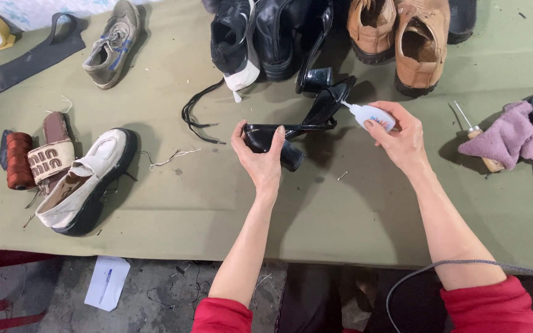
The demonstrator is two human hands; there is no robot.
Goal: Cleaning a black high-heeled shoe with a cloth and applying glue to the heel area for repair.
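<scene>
A glossy black heeled shoe (291,132) with a chunky block heel is held above the olive worktop (353,209), turned on its side. It is gripped at the heel end by the left hand (259,157). A small white glue bottle (370,115) is clasped by the right hand (402,139), its nozzle touching the shoe's sole.

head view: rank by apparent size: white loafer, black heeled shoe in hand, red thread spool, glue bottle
1. white loafer
2. black heeled shoe, partly covered by the left hand
3. red thread spool
4. glue bottle, partly hidden in the right hand
</scene>
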